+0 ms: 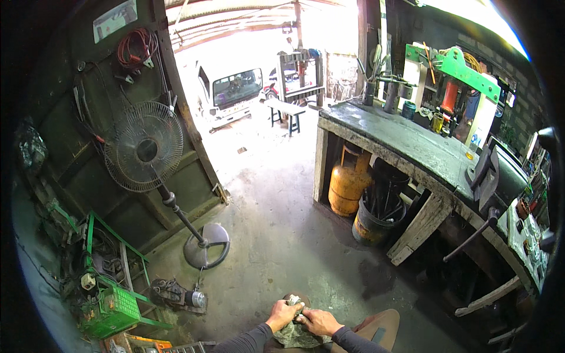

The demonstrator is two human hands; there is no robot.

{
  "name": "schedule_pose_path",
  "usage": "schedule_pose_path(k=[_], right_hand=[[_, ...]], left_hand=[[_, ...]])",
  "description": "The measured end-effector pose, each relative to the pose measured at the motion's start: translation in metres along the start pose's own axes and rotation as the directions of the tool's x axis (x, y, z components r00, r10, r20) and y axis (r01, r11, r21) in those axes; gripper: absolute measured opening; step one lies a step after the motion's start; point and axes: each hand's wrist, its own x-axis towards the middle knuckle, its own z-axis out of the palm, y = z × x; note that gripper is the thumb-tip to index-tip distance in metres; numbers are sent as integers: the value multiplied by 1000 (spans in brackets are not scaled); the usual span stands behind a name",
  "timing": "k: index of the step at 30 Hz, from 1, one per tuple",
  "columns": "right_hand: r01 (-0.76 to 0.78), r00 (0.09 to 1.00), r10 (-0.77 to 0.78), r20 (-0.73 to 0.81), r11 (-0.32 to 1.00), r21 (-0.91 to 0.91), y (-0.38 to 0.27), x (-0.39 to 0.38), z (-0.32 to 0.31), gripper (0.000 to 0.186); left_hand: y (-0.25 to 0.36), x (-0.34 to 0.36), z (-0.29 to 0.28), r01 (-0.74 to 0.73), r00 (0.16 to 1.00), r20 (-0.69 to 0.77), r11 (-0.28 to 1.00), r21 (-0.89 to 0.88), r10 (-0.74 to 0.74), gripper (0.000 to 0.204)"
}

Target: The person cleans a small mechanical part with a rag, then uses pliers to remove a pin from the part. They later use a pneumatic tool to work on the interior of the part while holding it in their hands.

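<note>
Rag [297, 335] (grey, crumpled) gripped by left hand [282, 315], right hand [318, 322].

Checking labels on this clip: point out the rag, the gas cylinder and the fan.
rag [297, 335], head view, on the crumpled cloth below both hands.
gas cylinder [347, 183], head view, on the orange body under the workbench.
fan [145, 150], head view, on the hub of the round grille.

pale rectangular sign [115, 20] high on wall

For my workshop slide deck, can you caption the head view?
Both hands, left hand and right hand, clutch a crumpled grey rag above a workshop's concrete floor.
</note>
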Motion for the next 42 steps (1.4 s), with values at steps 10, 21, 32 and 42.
schedule_pose_path(k=[10, 21, 32, 42], right_hand=[[-130, 986, 135, 99, 990, -55, 20, 9, 34, 49], [-189, 981, 189, -41, 982, 2, 24, 2, 49, 38], [-174, 970, 182, -162, 983, 63, 15, 14, 52, 44], [-294, 928, 307, -209, 951, 90, 6, 11, 55, 44]], left_hand=[[-53, 25, 21, -76, 976, -189, 985, 154, 105, 49], [-60, 22, 32, -180, 953, -248, 984, -5, 173, 35], [-45, 21, 26, -165, 950, -291, 973, -162, 112, 29], [-56, 28, 33, -174, 956, -285, 925, -339, 75, 31]])
